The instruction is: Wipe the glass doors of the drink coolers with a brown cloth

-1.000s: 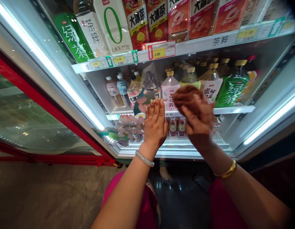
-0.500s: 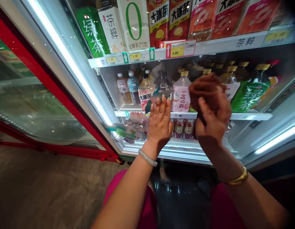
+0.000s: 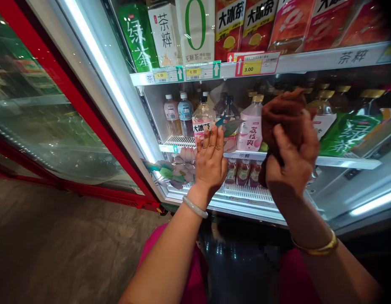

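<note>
My left hand [image 3: 210,158] lies flat with its fingers stretched out, palm toward the glass front of a drinks cooler, and holds nothing. Leaf and flower decals [image 3: 175,169] show on the glass beside and around it. A crumpled brown cloth [image 3: 282,118] is gripped in my right hand [image 3: 293,156], farther right and in front of the shelved bottles. Behind the glass, a pink bottle [image 3: 250,126] stands between my hands.
Large cartons and bottles line the upper shelf [image 3: 322,57], with price tags along its edge. Green bottles [image 3: 352,126] stand at right. A red-framed cooler door [image 3: 78,114] is at left, above the brown floor [image 3: 71,240].
The view has shifted, so the cooler shelves appear farther right and a little larger. My right hand and the cloth sit slightly farther right in the picture; my left hand stays flat.
</note>
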The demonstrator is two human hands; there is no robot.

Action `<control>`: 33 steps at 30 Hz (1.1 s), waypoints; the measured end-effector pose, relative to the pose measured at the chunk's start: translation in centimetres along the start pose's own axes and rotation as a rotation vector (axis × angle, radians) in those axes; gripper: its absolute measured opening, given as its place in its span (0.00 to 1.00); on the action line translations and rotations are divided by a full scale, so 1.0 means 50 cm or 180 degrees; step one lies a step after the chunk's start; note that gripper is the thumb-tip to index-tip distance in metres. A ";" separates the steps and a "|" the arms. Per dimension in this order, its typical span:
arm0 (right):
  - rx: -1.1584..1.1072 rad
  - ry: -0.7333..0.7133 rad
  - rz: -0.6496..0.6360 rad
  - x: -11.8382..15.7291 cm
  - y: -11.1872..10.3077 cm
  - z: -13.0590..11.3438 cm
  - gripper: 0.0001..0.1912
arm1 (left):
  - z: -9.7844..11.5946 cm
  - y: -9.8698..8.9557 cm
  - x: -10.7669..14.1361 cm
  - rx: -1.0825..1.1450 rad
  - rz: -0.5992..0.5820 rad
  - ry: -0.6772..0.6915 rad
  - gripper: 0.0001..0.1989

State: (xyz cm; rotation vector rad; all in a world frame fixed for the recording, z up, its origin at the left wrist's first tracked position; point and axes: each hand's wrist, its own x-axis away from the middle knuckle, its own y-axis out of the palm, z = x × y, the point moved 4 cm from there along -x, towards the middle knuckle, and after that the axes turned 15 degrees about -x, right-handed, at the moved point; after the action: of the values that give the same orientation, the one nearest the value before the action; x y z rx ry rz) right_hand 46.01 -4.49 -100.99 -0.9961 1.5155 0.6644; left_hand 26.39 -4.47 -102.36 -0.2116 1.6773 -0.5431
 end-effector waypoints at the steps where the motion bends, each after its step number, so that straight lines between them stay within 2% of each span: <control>1: 0.0069 0.0006 0.0134 -0.005 0.000 -0.001 0.37 | -0.004 -0.002 0.000 -0.0020 0.0017 0.0004 0.42; 3: 0.0186 -0.0178 0.0091 0.006 0.028 -0.022 0.36 | -0.008 -0.003 0.002 -0.0042 0.0011 0.0018 0.43; 6: 0.0124 -0.0399 -0.0404 0.051 0.097 -0.067 0.35 | -0.014 -0.005 0.004 -0.0034 -0.0031 -0.0021 0.44; 8: 0.0032 -0.0471 -0.0515 0.070 0.117 -0.083 0.34 | -0.019 -0.008 0.006 -0.0014 -0.0039 -0.0058 0.44; 11: -0.0027 -0.0469 -0.0541 0.048 0.089 -0.067 0.33 | -0.029 -0.012 0.006 0.0000 -0.0028 -0.0098 0.45; 14: 0.0082 -0.0285 -0.0194 -0.006 0.029 -0.028 0.36 | -0.038 -0.016 0.003 -0.0024 -0.0008 -0.0113 0.46; 16: 0.0170 -0.0166 -0.0026 -0.025 0.015 -0.018 0.38 | -0.039 -0.019 0.002 -0.0043 -0.0001 -0.0086 0.46; 18: 0.0139 -0.0206 -0.0197 -0.015 0.040 -0.032 0.39 | -0.039 -0.021 0.003 -0.0051 -0.0029 -0.0091 0.46; 21: -0.0079 -0.0455 -0.0525 0.040 0.111 -0.078 0.37 | -0.039 -0.025 0.009 -0.0042 -0.0069 -0.0183 0.46; 24: -0.0212 -0.0504 -0.0575 0.075 0.145 -0.100 0.35 | -0.046 -0.030 0.018 -0.0003 -0.0104 -0.0288 0.46; 27: -0.0205 -0.0377 -0.0564 0.052 0.119 -0.079 0.35 | -0.057 -0.036 0.025 0.0058 -0.0136 -0.0320 0.47; 30: -0.0073 -0.0237 -0.0285 0.010 0.076 -0.053 0.36 | -0.068 -0.039 0.028 0.0074 -0.0152 -0.0358 0.47; 33: -0.0006 -0.0302 -0.0282 0.016 0.086 -0.066 0.36 | -0.072 -0.039 0.029 0.0074 -0.0159 -0.0369 0.47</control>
State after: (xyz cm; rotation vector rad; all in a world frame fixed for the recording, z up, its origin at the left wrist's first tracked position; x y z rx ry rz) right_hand 40.64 -5.37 -101.62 -1.0133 1.3803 0.6415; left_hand 22.31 -5.98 -102.40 -0.2638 1.5560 -0.5767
